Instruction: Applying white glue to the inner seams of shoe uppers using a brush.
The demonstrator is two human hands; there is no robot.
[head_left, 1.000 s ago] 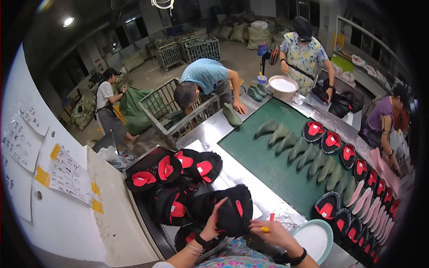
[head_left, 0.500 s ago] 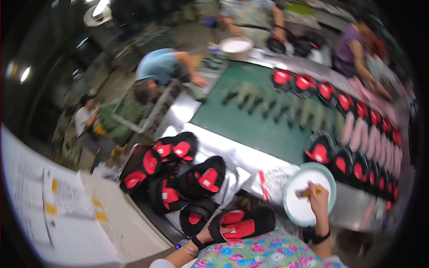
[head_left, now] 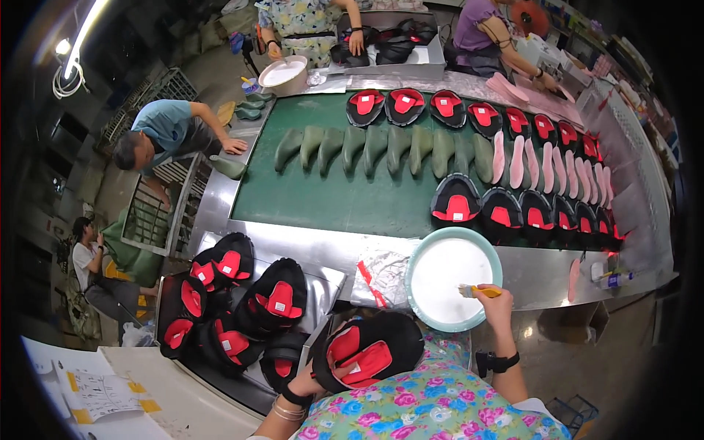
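Observation:
My left hand point(head_left: 309, 380) is closed around a black shoe upper point(head_left: 403, 339) with a red lining, held in front of my floral apron. Its fingers partly disappear behind and inside the upper. Over the pale teal basin point(head_left: 413, 302), my right hand point(head_left: 498, 306) grips a paintbrush point(head_left: 485, 292) by its yellow handle. The bristles point left above the white liquid point(head_left: 438, 273); whether they touch it I cannot tell. More black and red uppers point(head_left: 282, 299) are heaped in the metal tray point(head_left: 323, 282) at my left.
On the green table mat point(head_left: 293, 194) stand rows of shoe uppers point(head_left: 457, 199), green foot forms point(head_left: 374, 150) and pink insoles point(head_left: 517, 163). A crumpled plastic bag point(head_left: 385, 268) lies beside the basin. People work across the table; one in blue point(head_left: 163, 125) leans over at the left.
The view has swung right and sharpened, so the table appears further left. Within the basin, the brush has shifted from the middle toward the right side. My left hand keeps the shoe upper.

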